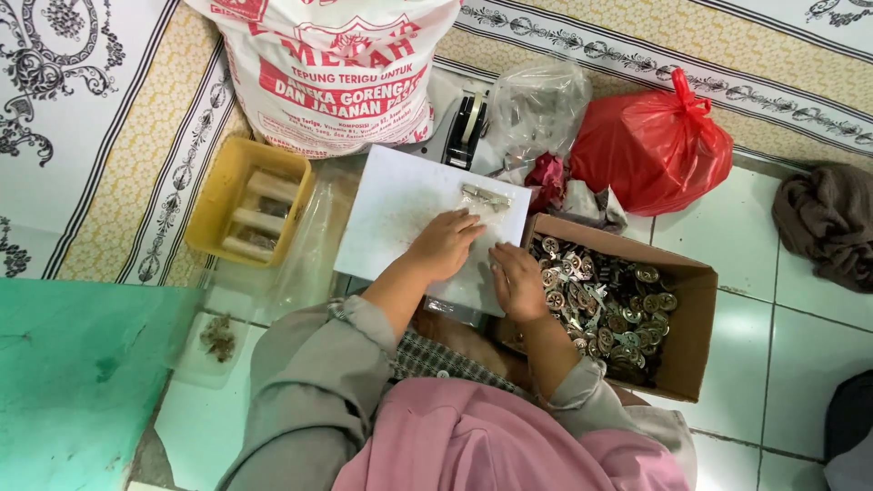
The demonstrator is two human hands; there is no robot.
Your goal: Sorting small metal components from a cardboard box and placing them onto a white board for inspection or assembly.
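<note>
While flat on white board (391,214): both hands (446,244), small plastic bag (473,264).

One view only, head-worn, looking steeply down over the wearer's own chest and forearms. Pink cloth and grey sleeves fill the bottom edge, close to the lens. The flat white work board (400,214) sits just above centre, near. Open brown cardboard box of small metal parts (684,338) lies right of centre. Top of frame faces away from the wearer: white printed sack (336,73), tied red plastic bag (650,145), patterned mat. Yellow plastic tray (211,195) at left. No second view to compare.
</note>
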